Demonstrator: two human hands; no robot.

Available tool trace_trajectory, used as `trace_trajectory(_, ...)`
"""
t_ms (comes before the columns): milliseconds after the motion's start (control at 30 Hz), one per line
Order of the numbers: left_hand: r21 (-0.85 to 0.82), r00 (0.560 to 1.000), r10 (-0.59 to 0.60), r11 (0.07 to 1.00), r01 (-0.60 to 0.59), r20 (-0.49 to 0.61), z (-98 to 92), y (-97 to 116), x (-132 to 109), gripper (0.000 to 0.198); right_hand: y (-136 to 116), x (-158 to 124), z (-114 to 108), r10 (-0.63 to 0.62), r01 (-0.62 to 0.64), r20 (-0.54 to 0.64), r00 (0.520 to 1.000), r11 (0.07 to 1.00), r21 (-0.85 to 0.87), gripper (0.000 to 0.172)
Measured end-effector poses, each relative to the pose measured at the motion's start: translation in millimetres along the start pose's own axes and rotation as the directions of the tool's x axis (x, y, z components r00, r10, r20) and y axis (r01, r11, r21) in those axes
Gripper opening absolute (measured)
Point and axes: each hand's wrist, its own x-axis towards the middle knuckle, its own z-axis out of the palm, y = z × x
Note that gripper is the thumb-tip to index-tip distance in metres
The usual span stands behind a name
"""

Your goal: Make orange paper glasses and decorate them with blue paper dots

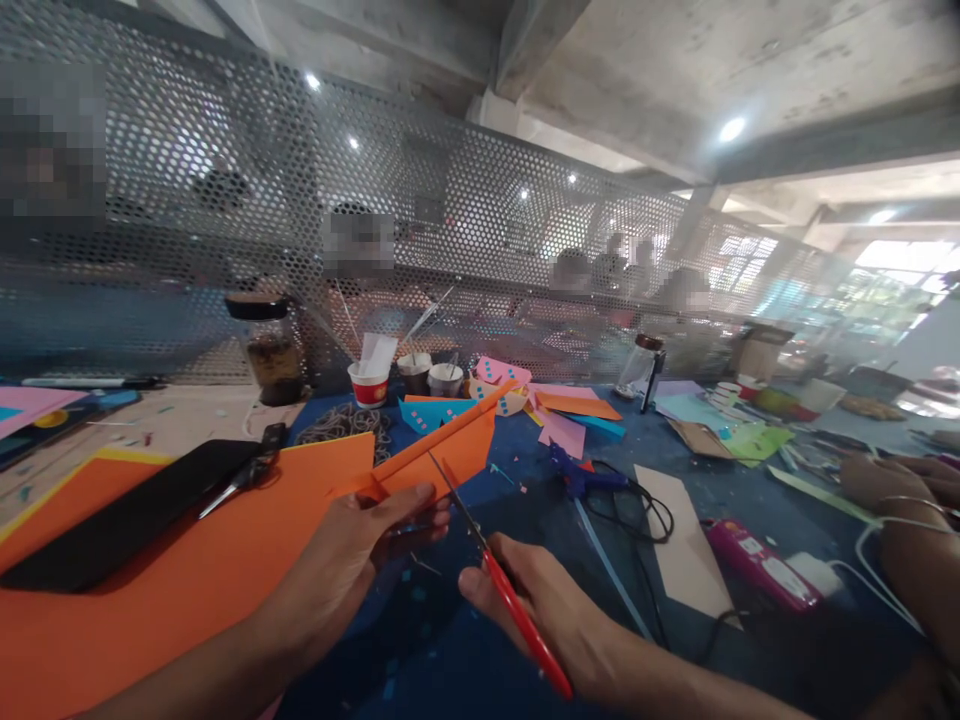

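Observation:
Between its thumb and fingers my left hand pinches an orange paper piece, which has a rolled or folded strip along its upper edge. Red-handled scissors are gripped in my right hand. Their blades point up and left, with the tips against or just in front of the orange paper; I cannot tell whether they cut into it. Below my left hand and to its left lie large orange sheets. A black flat case and a second pair of scissors rest on those sheets.
Behind the paper stand paper cups and a lidded jar. A blue glue gun with a black cord, a cardboard piece and a magenta power strip lie to the right. Another person's hands are at the right edge.

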Motion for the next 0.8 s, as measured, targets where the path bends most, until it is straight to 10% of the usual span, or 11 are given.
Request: trace_trajectory(800,0.045,1.0,0.009,0.999,-0.008,-0.012,2.0,3.1,-3.3,0.024,-1.6,-3.1,0.2,0.024,-0.024,0.023,0.999,1.0,0.019,0.045)
